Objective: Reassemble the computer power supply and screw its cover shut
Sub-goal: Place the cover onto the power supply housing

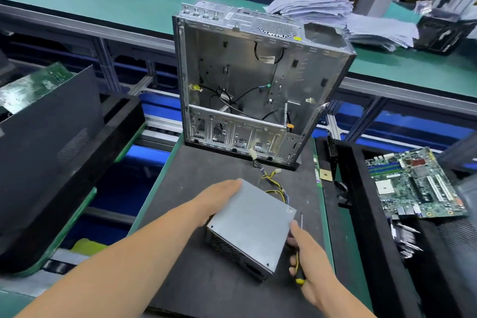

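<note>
The power supply [251,224] lies on the black foam mat [206,279] of the bench, near its front edge and turned at an angle, its plain grey sheet-metal cover facing up; the cover looks seated on the box, so the step in hand is probably driving the screws, though I cannot tell whether any are already in; small holes show at the cover's corners. The left hand [216,199] lies flat on the far left corner of the cover, fingers stretched and open, pressing down rather than gripping, most likely to keep the smooth box from sliding on the mat. The right hand [307,263] is closed around a screwdriver [299,258] with a black and yellow handle; its thin steel shaft points up and away, beside the right edge of the box, not yet on a screw; the thumb touches that edge.

A bundle of yellow and black wires [271,186] with white plastic plugs trails from the far end of the supply toward the empty computer case [253,90], which stands upright at the back of the mat, bare galvanised steel with punched vent holes. A green motherboard [415,186] lies well apart on the right; a stack of grey papers [335,18] sits behind the case.
</note>
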